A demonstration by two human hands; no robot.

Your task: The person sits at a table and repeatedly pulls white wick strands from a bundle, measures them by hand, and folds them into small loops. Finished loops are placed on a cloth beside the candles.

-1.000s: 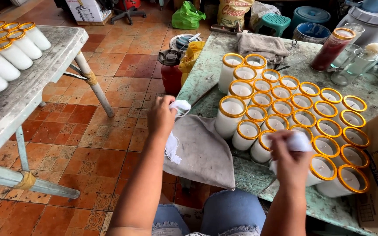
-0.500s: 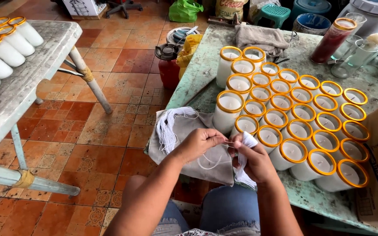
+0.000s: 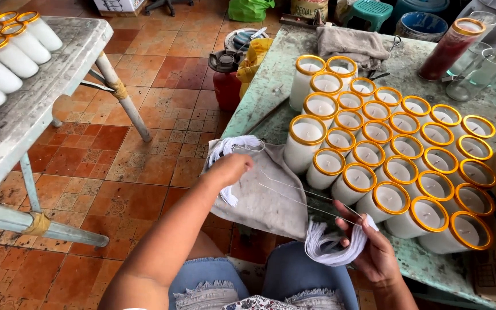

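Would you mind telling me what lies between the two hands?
In the head view, thin white wicks stretch from the left hand to the right hand, above a grey cloth.

Bare arms, no sleeves; frayed blue denim shorts (image 3: 294,281); patterned top hem.

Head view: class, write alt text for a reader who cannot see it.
A person's right hand holds a bundle of white wicks while the left hand draws thin strands from it over a grey cloth. Rows of gold-rimmed white candles fill the green table beside them.
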